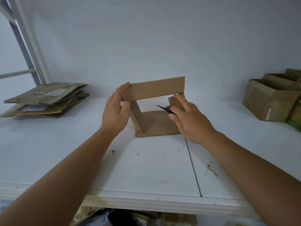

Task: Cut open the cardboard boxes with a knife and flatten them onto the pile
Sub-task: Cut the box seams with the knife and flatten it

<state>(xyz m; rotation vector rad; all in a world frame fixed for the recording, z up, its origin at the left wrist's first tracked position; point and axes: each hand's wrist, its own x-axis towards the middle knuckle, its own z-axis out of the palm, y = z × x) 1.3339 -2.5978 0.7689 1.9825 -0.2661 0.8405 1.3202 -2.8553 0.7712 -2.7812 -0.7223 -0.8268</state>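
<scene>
Evidently light yet stiff, the small brown cardboard box [153,110] creases easily, so my left hand [114,111] pinches its top panel's corner while my right hand [190,121] grips the black knife [164,109] beside its right wall.

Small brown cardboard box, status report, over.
Left hand grips small brown cardboard box top panel; right hand holds black knife at right flap. Box opened, not flat. Nothing obstructing.

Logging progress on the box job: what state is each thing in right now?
Small box: cut open, standing as an open tube.
Knife: in right hand, blade out.
Left hand: gripping box's top panel.
Pile: flattened, stacked.
Boxes at right: unflattened, tops open.
</scene>
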